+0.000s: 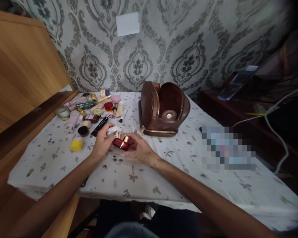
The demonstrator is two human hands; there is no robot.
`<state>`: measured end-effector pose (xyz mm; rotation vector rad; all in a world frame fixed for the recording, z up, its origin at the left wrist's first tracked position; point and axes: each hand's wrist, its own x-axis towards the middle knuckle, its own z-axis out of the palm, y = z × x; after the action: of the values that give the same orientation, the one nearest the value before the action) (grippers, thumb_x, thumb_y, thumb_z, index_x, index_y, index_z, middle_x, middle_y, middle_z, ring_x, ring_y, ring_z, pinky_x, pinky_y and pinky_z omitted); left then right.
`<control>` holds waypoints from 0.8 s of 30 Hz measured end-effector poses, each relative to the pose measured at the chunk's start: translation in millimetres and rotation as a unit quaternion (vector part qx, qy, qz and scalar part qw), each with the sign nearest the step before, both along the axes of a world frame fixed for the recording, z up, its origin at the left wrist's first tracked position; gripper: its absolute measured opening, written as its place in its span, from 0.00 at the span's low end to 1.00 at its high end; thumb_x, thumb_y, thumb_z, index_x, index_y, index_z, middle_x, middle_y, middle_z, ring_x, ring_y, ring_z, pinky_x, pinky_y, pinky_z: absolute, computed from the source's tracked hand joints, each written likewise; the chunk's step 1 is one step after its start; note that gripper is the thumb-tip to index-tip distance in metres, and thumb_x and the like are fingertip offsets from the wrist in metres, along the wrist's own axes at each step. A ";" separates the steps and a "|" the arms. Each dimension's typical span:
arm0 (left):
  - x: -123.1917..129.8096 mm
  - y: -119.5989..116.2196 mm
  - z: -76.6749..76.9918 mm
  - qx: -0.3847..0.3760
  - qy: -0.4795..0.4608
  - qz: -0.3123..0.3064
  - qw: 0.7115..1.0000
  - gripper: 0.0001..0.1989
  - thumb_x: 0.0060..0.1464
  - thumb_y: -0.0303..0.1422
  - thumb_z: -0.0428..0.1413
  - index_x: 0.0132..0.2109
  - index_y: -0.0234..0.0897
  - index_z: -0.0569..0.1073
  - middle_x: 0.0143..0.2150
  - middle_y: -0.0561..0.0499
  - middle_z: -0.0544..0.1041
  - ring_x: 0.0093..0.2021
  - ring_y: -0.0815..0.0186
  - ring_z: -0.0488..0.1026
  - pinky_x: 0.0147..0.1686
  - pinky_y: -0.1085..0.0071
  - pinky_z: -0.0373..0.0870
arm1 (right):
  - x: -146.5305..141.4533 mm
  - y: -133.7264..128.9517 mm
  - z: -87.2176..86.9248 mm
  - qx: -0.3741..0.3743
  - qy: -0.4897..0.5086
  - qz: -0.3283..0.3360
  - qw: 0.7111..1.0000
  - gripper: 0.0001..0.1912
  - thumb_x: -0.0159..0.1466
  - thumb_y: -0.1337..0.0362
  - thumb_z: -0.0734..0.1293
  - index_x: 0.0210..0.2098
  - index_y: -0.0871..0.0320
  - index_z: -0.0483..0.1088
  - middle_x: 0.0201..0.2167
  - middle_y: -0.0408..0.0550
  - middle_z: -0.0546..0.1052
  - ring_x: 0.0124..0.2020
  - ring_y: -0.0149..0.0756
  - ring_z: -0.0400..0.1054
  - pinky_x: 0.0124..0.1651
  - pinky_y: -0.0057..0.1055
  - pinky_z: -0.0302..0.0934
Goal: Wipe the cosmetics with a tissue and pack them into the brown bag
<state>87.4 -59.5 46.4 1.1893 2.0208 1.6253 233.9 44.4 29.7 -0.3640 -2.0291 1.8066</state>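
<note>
My right hand (139, 148) grips a small red jar (121, 144) with a gold lid, low over the patterned tablecloth (149, 178). Beside it, my left hand (103, 142) holds a crumpled white tissue (114, 130) against the jar's upper left side. A black tube (100, 126) lies just beyond my left hand. Behind and to the right of the hands stands a brown leather bag (164, 112), its zipped top open and its inside dark.
Several cosmetics lie at the back left, among them a yellow-lidded jar (76, 144), a black round jar (83, 131) and a green bottle (85, 105). A blurred flat object (225, 147) is at the right. A clear bottle (235, 84) and cables are beyond the table's right edge.
</note>
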 end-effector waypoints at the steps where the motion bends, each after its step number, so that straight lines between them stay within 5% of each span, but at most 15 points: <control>1: -0.3 0.4 -1.9 -0.003 0.007 0.002 1.000 0.14 0.50 0.32 0.53 0.45 0.37 0.71 0.38 0.52 0.75 0.36 0.66 0.71 0.36 0.73 0.68 | 0.1 -0.6 -1.3 0.046 -0.001 -0.018 0.999 0.36 0.43 0.62 0.79 0.51 0.56 0.69 0.44 0.47 0.70 0.39 0.37 0.71 0.44 0.36 0.68; 4: 2.0 0.8 -3.0 -0.012 0.031 0.000 0.999 0.14 0.49 0.32 0.53 0.45 0.37 0.71 0.39 0.52 0.75 0.36 0.65 0.71 0.36 0.72 0.68 | 0.7 -2.9 -1.8 0.194 -0.004 -0.082 0.978 0.29 0.48 0.67 0.75 0.50 0.56 0.69 0.43 0.48 0.70 0.42 0.38 0.69 0.48 0.38 0.66; 6: 5.5 0.3 0.1 -0.007 0.043 -0.002 0.999 0.14 0.49 0.32 0.53 0.45 0.38 0.71 0.39 0.52 0.75 0.36 0.65 0.71 0.36 0.72 0.68 | 1.3 -3.6 -0.1 0.228 -0.011 -0.105 0.968 0.23 0.52 0.66 0.73 0.47 0.56 0.68 0.40 0.46 0.72 0.41 0.37 0.69 0.47 0.37 0.65; 11: 13.3 -4.5 13.0 0.032 0.061 0.016 0.997 0.12 0.51 0.29 0.53 0.45 0.39 0.72 0.41 0.52 0.76 0.35 0.66 0.71 0.34 0.73 0.67 | 2.2 -2.2 2.8 0.181 -0.063 -0.125 0.973 0.20 0.51 0.56 0.73 0.38 0.55 0.64 0.29 0.38 0.70 0.29 0.32 0.64 0.33 0.28 0.59; 17: 16.6 -9.4 18.3 0.027 0.185 -0.116 0.975 0.15 0.49 0.22 0.48 0.41 0.39 0.74 0.40 0.50 0.76 0.44 0.61 0.72 0.47 0.66 0.67 | -1.5 0.0 1.6 0.176 -0.055 -0.133 0.974 0.18 0.50 0.55 0.74 0.29 0.55 0.61 0.25 0.37 0.66 0.27 0.30 0.59 0.31 0.27 0.54; 24: 18.9 -17.7 25.3 0.048 0.251 -0.233 0.938 0.13 0.53 0.20 0.47 0.40 0.39 0.73 0.38 0.49 0.75 0.42 0.62 0.71 0.44 0.66 0.67 | -1.5 3.1 2.4 0.218 -0.105 -0.146 0.959 0.17 0.47 0.59 0.76 0.29 0.56 0.65 0.24 0.39 0.65 0.32 0.35 0.60 0.33 0.28 0.55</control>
<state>106.3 -77.2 71.7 2.1011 1.7154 1.2807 232.4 47.5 32.1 -0.6997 -2.2967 1.1483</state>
